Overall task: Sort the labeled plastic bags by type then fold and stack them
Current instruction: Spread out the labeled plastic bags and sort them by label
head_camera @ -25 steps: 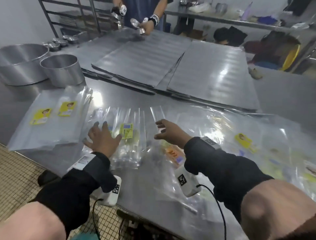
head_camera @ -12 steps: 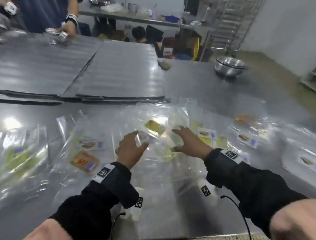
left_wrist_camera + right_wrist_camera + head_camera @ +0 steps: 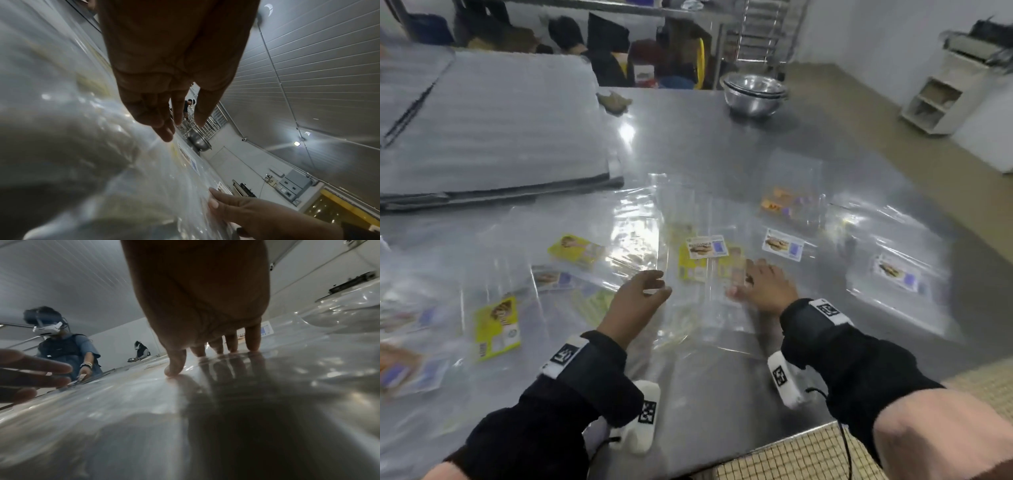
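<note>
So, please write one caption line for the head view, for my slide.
Both hands, left hand and right hand, reach over scattered labeled plastic bags on a steel table.

The print on the white-labelled bag (image 3: 707,247) is too small to read. Bags at the head view's left edge (image 3: 400,373) are blurred and cut off.

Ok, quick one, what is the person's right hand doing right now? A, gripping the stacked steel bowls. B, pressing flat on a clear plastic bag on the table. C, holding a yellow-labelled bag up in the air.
B: the right hand lies on a clear plastic bag on the steel table, straight fingers touching it; the stacked steel bowls sit far off.
</note>
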`<action>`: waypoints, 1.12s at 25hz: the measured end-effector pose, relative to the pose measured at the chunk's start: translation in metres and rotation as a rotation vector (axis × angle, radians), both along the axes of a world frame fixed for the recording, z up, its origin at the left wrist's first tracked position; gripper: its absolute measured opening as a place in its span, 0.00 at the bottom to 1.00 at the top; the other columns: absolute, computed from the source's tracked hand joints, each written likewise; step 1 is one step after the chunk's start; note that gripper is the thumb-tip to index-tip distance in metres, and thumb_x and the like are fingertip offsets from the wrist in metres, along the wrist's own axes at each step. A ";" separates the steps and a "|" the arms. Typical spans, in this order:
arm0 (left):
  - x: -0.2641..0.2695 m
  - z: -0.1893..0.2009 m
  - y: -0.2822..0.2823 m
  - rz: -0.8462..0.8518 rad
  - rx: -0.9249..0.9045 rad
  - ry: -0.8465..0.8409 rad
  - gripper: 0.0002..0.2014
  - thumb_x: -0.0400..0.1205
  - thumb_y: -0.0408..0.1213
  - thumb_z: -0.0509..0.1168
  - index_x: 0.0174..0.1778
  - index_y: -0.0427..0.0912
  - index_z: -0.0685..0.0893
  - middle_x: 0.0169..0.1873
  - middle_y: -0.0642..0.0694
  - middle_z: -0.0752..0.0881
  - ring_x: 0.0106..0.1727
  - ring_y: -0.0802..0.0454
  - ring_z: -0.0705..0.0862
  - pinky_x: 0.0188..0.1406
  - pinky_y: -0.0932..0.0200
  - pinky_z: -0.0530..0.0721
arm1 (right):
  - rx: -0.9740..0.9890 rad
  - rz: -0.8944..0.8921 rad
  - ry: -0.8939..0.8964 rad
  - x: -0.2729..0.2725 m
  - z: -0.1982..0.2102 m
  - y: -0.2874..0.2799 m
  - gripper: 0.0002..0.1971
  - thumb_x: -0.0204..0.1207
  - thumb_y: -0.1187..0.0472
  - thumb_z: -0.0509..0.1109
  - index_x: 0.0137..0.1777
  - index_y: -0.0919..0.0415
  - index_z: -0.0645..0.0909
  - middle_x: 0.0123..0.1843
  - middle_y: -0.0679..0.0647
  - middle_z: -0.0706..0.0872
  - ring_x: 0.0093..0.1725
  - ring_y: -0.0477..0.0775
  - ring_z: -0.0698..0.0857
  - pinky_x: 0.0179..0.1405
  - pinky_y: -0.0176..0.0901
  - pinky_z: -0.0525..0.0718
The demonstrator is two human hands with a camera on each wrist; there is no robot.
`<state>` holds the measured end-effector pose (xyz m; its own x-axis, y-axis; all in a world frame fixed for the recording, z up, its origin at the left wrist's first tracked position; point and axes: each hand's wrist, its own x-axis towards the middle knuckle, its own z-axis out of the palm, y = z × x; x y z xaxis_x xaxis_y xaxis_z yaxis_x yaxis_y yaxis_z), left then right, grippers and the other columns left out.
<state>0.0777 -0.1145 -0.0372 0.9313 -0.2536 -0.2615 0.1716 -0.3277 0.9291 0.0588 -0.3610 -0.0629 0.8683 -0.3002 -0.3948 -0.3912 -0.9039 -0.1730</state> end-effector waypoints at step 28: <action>0.008 0.049 -0.029 -0.042 -0.553 0.449 0.34 0.78 0.67 0.52 0.64 0.40 0.79 0.56 0.35 0.87 0.52 0.39 0.88 0.50 0.47 0.88 | 0.715 0.250 -0.653 -0.022 0.066 0.041 0.20 0.83 0.58 0.63 0.74 0.47 0.74 0.76 0.35 0.69 0.72 0.33 0.70 0.70 0.28 0.69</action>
